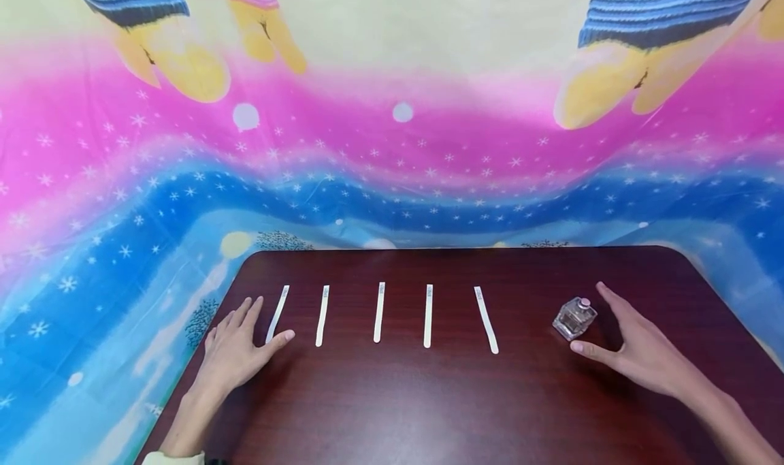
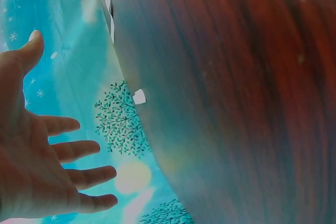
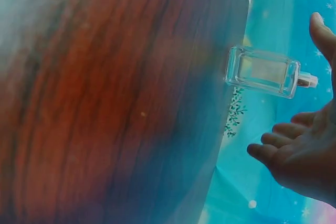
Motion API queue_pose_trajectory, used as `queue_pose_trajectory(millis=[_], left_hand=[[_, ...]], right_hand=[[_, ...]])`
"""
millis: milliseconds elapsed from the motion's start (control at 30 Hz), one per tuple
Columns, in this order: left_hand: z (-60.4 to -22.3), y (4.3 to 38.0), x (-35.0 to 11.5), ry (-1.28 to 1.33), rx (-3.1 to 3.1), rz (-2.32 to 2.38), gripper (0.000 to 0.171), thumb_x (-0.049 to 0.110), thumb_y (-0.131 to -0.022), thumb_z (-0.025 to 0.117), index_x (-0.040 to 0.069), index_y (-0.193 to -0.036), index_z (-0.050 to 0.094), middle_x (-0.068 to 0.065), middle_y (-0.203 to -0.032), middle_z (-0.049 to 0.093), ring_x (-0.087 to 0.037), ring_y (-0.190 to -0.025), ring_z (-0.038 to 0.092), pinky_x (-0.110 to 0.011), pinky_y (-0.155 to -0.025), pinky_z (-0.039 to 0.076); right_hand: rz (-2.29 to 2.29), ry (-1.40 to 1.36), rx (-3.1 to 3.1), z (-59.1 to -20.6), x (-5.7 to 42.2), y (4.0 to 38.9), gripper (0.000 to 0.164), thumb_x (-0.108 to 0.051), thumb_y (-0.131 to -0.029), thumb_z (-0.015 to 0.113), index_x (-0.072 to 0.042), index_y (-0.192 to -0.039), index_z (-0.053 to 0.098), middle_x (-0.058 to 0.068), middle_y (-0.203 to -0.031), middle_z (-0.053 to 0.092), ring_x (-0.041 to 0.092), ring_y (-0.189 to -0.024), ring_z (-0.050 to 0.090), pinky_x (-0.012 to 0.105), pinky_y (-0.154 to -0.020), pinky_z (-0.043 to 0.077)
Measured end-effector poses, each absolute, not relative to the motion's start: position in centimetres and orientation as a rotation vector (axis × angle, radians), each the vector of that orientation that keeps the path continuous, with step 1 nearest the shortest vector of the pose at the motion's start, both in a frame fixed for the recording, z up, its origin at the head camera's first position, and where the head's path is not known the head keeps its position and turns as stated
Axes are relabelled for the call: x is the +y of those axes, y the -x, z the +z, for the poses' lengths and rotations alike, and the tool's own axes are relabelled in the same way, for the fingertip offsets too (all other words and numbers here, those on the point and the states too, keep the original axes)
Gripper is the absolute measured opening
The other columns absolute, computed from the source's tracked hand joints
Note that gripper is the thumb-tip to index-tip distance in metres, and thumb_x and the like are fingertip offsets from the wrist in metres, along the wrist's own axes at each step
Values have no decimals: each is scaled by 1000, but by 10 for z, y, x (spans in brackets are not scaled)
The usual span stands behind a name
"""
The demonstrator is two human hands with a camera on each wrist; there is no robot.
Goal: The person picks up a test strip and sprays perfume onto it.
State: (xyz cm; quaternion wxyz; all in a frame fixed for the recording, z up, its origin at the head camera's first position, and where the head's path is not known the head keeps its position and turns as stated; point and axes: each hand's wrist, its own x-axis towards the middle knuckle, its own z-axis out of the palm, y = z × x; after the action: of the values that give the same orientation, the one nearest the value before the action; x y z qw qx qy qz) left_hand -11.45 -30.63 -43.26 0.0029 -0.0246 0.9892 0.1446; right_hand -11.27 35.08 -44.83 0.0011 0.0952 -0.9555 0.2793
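A clear glass perfume bottle [image 1: 574,318] with a pinkish spray top stands upright on the table's right side. My right hand [image 1: 643,349] is spread beside it, thumb and forefinger apart around its right side. In the right wrist view the bottle [image 3: 265,72] appears sideways, with the right hand [image 3: 302,150] next to its spray top and nothing gripped. On the left, my left hand [image 1: 235,353] has its fingers spread near the leftmost white paper strip [image 1: 278,312], partly overlapping it. The left wrist view shows the left hand [image 2: 42,166] holding nothing, fingers straight.
Several more white paper strips, including one at the middle [image 1: 380,312] and one at the right end [image 1: 486,321], lie in a row across the dark wooden table [image 1: 392,397]. Small markings show at their far ends. A colourful printed cloth [image 1: 392,158] hangs behind the table.
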Motion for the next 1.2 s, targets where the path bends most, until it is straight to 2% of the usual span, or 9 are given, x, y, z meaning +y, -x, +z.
queue_pose_trajectory(millis=[467,567,667,733,767,867,1000,1133,1200], left_hand=[[-433,123,-318,-2,3077,650,98,63,-101,65,-2,-166,31,-35,-167,35,-60,-151,35,-80,-117,37],[-434,126,-322,-34,3078,705,92,58,-102,66,-3,-164,37,-34,-164,40,-58,-149,40,-77,-116,41],[-436,128,-328,-48,3070,769,84,54,-104,67,-3,-161,42,-34,-160,47,-55,-144,50,-72,-112,48],[-438,130,-332,-29,3045,825,80,53,-105,66,-1,-160,45,-33,-157,51,-52,-139,57,-68,-109,52],[-440,132,-334,-13,3026,855,79,52,-105,66,-1,-160,45,-32,-156,53,-50,-137,60,-66,-108,54],[-443,135,-339,49,2946,955,78,53,-105,65,2,-161,45,-29,-156,55,-45,-135,64,-60,-105,58],[-444,136,-344,100,2841,1055,77,52,-107,63,2,-161,44,-26,-159,54,-44,-141,59,-59,-109,56],[-444,138,-349,116,2774,1150,72,47,-107,64,1,-159,46,-25,-155,58,-43,-140,61,-41,-105,59],[-445,140,-351,111,2743,1206,70,44,-108,65,0,-158,47,-25,-153,60,-42,-138,62,-28,-97,59]], right_hand=[[879,-316,-2957,-450,349,119,114,-45,-90,87,-15,-173,15,36,-167,33,67,-139,44,79,-98,43],[874,-335,-2935,-452,350,120,112,-44,-89,88,-13,-173,20,35,-165,38,66,-134,51,42,-107,54],[900,-353,-2910,-453,350,122,111,-43,-88,89,-11,-172,22,33,-164,42,64,-132,54,-1,-96,38],[938,-362,-2889,-455,350,123,111,-41,-88,90,-11,-171,24,32,-163,44,60,-133,55,-12,-90,22],[958,-370,-2880,-456,351,123,110,-39,-88,90,-10,-171,24,32,-162,45,58,-134,55,-12,-91,23],[1005,-378,-2853,-458,352,123,107,-35,-88,91,-10,-170,28,30,-161,48,23,-144,56,-11,-94,27],[1049,-392,-2823,-460,354,123,102,-29,-87,92,-9,-168,32,30,-159,51,-11,-134,47,-10,-95,32],[1076,-401,-2798,-461,355,124,98,-25,-87,92,-6,-165,37,30,-156,54,-21,-124,46,-8,-93,36],[1094,-406,-2775,-462,355,125,96,-23,-86,92,-5,-164,39,9,-159,57,-27,-120,44,-6,-92,40]])
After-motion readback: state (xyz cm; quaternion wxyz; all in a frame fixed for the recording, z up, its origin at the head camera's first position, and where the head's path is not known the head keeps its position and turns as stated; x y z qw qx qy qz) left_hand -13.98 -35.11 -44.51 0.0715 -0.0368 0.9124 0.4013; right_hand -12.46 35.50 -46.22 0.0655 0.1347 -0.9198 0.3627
